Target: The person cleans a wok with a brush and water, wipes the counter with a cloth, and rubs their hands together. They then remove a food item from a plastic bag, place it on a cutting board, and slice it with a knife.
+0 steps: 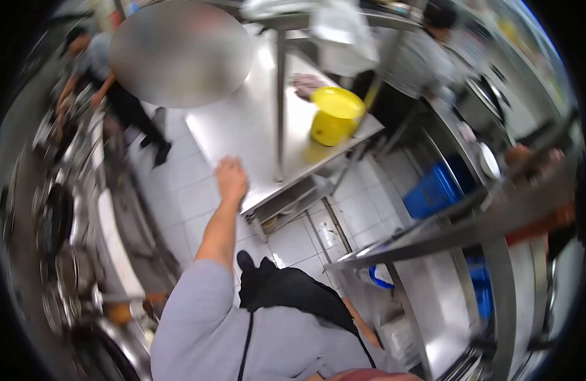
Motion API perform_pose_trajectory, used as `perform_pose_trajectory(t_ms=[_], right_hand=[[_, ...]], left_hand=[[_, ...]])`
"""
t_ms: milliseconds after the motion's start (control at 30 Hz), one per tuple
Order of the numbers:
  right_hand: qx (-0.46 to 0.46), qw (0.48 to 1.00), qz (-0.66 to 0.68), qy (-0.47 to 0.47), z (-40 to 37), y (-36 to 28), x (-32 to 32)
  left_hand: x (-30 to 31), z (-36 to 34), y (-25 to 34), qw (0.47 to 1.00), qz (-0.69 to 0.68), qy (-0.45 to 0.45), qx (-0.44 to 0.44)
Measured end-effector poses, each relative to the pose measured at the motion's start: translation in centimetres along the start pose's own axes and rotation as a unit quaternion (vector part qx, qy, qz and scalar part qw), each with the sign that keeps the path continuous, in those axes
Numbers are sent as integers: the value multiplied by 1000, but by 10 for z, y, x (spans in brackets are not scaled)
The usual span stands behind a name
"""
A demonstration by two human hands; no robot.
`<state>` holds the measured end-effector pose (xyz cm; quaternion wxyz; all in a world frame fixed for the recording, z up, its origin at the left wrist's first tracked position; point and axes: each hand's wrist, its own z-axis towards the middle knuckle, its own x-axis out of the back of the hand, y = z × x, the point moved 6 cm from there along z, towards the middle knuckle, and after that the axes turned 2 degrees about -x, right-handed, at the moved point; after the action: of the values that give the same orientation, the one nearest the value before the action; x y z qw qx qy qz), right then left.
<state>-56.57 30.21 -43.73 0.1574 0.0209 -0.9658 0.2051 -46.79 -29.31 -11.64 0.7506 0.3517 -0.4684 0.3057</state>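
My left hand (pixel 231 178) is stretched forward, with its back toward me and its fingers curled in. It overlaps the near left edge of a steel table (pixel 242 133) in this view, and nothing shows in it. Of my right arm only a strip of forearm (pixel 363 324) appears beside my black apron (pixel 286 292); the right hand itself is hidden. Farther along the tabletop stands a yellow tub (pixel 331 130) with a round yellow piece (pixel 338 103) on top. Next to it lies a pinkish-brown heap (pixel 307 86), blurred.
Pans and cookware (pixel 77 270) line the left side, where a person (pixel 115 82) stands. Another person (pixel 410 70) is beyond the table. To the right are a blue bin (pixel 432 189) and a steel rack (pixel 432 238) that juts close to me. White tiles (pixel 299 244) cover the floor.
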Motion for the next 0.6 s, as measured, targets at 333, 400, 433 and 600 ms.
perform_pose_trajectory(t_ms=[333,400,433,600], right_hand=[[36,999,0,16,8,-80,44],[52,998,-20,6,12,-89,41],[60,998,-33,-1,14,-94,39],[140,984,-109,-15,29,-125,36]], left_hand=[[18,-8,5,999,-9,7,49],[1,-5,-5,998,-28,-32,55],[-2,-7,-3,998,-13,-35,52],[8,-3,-6,999,-2,23,41]])
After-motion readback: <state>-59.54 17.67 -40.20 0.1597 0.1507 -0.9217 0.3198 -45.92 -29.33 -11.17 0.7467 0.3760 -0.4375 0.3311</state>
